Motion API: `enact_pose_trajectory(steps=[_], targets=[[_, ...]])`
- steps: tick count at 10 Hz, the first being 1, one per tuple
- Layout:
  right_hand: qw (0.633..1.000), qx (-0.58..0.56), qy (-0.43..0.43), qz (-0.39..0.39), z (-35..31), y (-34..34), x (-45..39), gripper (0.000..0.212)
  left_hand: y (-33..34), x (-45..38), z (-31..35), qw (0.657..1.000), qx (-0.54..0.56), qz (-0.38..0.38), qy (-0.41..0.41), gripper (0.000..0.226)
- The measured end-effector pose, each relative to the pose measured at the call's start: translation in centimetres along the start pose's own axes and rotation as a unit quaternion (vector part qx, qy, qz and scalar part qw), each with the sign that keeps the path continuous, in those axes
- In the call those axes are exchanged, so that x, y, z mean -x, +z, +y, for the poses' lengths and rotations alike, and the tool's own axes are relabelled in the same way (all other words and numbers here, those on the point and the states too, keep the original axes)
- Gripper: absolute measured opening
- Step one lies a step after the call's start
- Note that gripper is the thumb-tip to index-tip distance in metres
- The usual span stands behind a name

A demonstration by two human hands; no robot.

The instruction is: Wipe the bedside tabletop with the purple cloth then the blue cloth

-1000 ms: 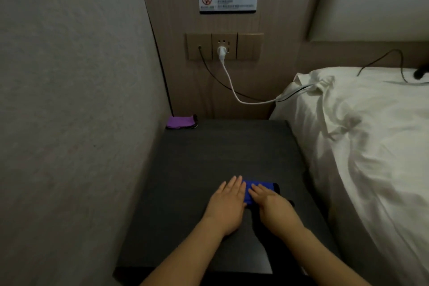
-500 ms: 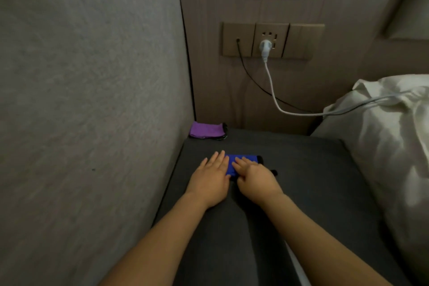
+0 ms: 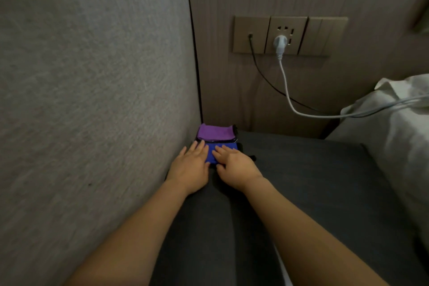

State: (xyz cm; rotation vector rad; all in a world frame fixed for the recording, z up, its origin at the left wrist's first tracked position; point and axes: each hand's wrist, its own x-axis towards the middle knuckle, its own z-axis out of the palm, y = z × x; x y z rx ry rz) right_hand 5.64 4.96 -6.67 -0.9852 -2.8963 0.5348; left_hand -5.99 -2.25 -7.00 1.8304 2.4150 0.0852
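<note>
Your left hand [image 3: 190, 170] and right hand [image 3: 234, 167] lie flat, fingers straight, pressing the blue cloth [image 3: 212, 154] at the tabletop's [image 3: 301, 181] far left corner, touching the purple cloth [image 3: 214, 132] set aside there. Judged: purple pass finished, blue pass nearly complete.

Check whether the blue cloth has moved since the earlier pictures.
Yes. The blue cloth has slid away from the person, toward the back corner, now against the purple cloth.

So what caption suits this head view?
Both hands, left hand and right hand, press the blue cloth beside the purple cloth on the tabletop.
</note>
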Motion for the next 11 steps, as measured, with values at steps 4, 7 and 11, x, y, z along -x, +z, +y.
enact_pose_trajectory(steps=[4, 7, 11], targets=[[0.991, 0.011, 0.004, 0.134, -0.4, 0.6, 2.8, 0.04, -0.2, 2.2, 1.9, 0.997, -0.057, 0.015, 0.046, 0.056], [0.998, 0.005, 0.044, 0.04, -1.2, 0.2, 1.6, 0.051, 0.3, 1.6, 1.4, 1.0, -0.01, -0.005, 0.011, 0.057], [0.849, -0.446, 0.228, 0.166, -1.9, -4.3, 6.0, 0.026, -4.5, 4.1, 4.8, 0.946, 0.314, 0.024, -0.081, 0.026]])
